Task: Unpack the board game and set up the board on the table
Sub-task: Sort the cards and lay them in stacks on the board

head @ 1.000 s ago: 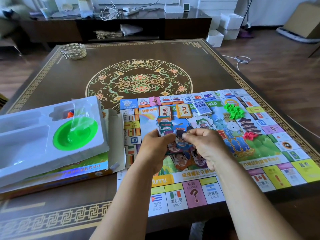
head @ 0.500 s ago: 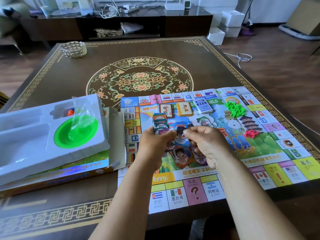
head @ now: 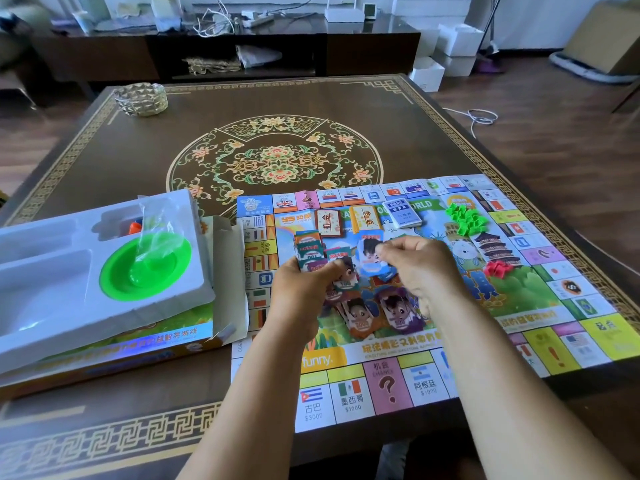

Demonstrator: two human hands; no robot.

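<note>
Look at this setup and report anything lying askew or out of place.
The white plastic tray sits tilted on the game box rather than inside it. The paper board is creased and overhangs the table's near edge.

A home living room: ornate coffee table, low TV cabinet with cables, wooden floor

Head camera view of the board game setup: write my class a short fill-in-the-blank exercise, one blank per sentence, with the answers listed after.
1. The green bowl sits in the white plastic ____.
2. The green houses lie piled on the game ____.
3. The left hand holds a stack of paper ____.
4. The right hand pinches a single ____ note.

Answers: tray; board; money; blue
</note>
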